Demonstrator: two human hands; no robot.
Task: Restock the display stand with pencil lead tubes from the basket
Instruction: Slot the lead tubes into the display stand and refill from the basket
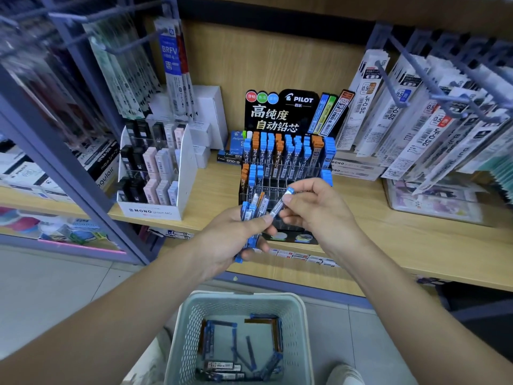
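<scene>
Presently the restocking is part done: the display stand (286, 168) shows its rear row full and its front slots mostly vacant. Loose tubes (244, 354) remain in the basket (241, 295) at 6 o'clock. The left hand (230, 240) grips a bundle of tubes (249, 212). The right hand (313, 207) pinches a single tube (278, 206) at centre, its long axis running 7 to 1 o'clock and its blue cap toward the stand.
</scene>
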